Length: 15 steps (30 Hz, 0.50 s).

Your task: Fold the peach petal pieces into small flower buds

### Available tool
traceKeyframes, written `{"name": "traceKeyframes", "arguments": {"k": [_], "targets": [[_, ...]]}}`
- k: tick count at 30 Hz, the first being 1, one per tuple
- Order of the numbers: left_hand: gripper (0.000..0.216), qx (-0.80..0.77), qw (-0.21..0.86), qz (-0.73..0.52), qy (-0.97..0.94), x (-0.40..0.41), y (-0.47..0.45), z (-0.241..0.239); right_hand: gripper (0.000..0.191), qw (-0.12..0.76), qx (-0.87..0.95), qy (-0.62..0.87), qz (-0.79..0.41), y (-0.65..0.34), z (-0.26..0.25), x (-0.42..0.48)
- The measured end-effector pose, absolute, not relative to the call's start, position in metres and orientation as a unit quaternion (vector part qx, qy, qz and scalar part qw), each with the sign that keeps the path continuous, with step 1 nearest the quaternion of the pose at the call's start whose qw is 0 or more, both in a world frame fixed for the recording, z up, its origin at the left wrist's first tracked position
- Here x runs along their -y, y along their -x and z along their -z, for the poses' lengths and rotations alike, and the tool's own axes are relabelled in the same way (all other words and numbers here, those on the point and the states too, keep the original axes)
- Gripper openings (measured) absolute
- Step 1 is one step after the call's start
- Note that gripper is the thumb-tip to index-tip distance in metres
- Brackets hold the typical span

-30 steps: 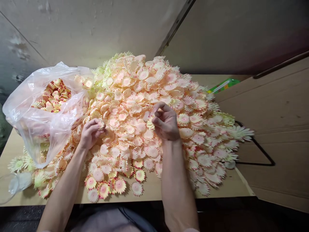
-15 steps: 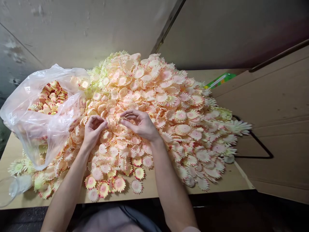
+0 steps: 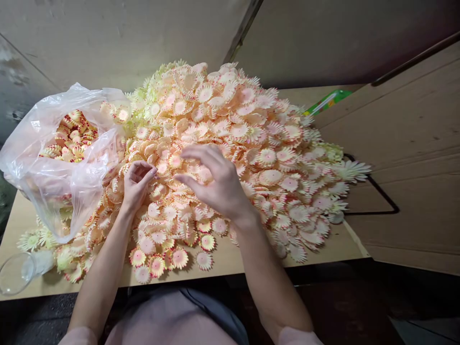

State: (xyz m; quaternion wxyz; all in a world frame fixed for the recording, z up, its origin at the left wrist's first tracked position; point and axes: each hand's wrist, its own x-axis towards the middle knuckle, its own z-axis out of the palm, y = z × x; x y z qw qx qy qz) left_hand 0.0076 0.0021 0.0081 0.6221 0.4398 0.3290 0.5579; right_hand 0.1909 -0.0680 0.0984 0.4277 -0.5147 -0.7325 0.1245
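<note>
A big heap of artificial flower heads (image 3: 271, 177), pale pink and cream with red-tipped petals, spreads under both hands. My left hand (image 3: 137, 182) is over its left part, thumb and forefinger pinched together; whatever lies between them is too small to make out. To its right, my right hand (image 3: 219, 184) hovers above the middle of the heap, slightly blurred, thumb and fingers apart and nothing visible in them. Beside the heap on the left stands a clear plastic bag (image 3: 32, 139) holding more yellow and red flower heads (image 3: 74, 136).
A transparent round container (image 3: 16, 273) lies at the table's (image 3: 230, 263) front left corner. On the right, a cardboard sheet (image 3: 406, 143) and a bent black metal rod (image 3: 386, 194) border the heap. A green packet (image 3: 328, 101) is behind it, near the wall (image 3: 143, 38).
My right hand has opened its fingers and shifted slightly right, apart from the left. The left hand keeps its pinch. The whole view has shifted a little.
</note>
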Motion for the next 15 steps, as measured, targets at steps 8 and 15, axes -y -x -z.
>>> {"name": "traceKeyframes", "arguments": {"k": [8, 15], "targets": [[0.032, -0.314, 0.627, -0.566, -0.434, -0.006, -0.007, -0.005, 0.013, 0.253, 0.753, 0.576, -0.193, -0.217, -0.09, 0.179], [0.029, -0.307, 0.621, -0.569, -0.442, -0.007, -0.007, -0.004, 0.023, 0.136, 0.605, 0.745, -0.247, -0.208, -0.046, 0.198]]}}
